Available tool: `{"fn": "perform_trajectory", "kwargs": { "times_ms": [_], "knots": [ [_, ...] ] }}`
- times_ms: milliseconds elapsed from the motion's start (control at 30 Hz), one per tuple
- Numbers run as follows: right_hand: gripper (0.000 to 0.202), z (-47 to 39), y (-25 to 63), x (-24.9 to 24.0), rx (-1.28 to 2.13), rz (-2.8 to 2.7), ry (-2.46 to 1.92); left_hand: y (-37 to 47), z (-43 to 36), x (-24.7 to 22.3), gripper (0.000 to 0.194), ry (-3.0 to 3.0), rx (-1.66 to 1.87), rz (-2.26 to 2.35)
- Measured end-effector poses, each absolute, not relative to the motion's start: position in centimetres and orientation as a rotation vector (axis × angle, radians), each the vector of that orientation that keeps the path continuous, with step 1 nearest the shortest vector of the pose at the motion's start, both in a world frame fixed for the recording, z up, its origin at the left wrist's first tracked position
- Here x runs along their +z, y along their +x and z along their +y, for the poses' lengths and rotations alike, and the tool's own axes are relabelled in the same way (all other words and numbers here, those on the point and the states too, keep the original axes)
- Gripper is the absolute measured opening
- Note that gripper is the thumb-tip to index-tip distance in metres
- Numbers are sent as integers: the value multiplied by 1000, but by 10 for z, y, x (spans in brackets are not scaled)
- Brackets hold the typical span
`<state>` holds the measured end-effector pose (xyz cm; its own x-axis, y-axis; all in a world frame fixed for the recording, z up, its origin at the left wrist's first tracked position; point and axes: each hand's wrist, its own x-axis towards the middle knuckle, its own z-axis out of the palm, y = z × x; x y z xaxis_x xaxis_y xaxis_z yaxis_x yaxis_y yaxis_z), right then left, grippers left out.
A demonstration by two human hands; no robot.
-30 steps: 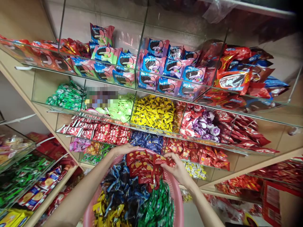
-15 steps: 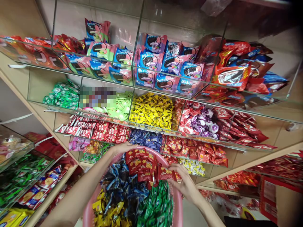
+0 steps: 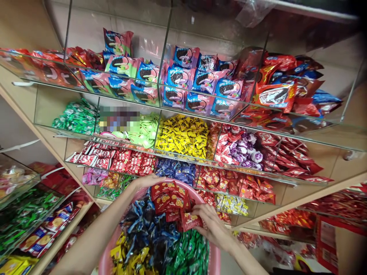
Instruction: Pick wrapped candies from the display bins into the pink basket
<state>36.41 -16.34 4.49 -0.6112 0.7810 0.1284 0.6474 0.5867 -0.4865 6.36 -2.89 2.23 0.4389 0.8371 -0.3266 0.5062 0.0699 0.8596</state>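
Observation:
A pink plastic basin [image 3: 215, 244] holds wrapped sweets sorted by colour. My left hand [image 3: 150, 180] grips its far rim, with some fingers hidden behind the edge. My right hand [image 3: 210, 221] is closed on a red candy packet [image 3: 190, 220] with orange pictures, over the basin's right side. More red packets [image 3: 168, 198] lie in rows against the far inner wall. Black-and-blue wrapped sweets [image 3: 143, 221] fill the middle. Green sweets [image 3: 189, 252] are at the near right and yellow ones [image 3: 134, 261] at the near left.
Tilted glass-fronted shelves [image 3: 183, 110] with cookie packs [image 3: 177, 76], yellow sweets [image 3: 183, 135] and blue packets [image 3: 174, 169] rise just beyond the basin. Another glass bin [image 3: 23, 221] stands on the left. A red carton [image 3: 327, 244] is at the lower right.
My right hand has moved left and slightly down with the red candy packet, from near the rim to further over the basin. My left hand stays on the rim.

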Motion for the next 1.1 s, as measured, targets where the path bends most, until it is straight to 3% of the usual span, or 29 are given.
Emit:
{"fn": "perform_trajectory", "kwargs": {
  "times_ms": [700,1100],
  "knots": [
    [22,-149,367,39,430,-2604,-1334,62,-27,19,60,1622,380,1196],
    [10,-148,364,44,271,-2660,-1285,64,-34,26,59,1544,355,1181]
  ]
}}
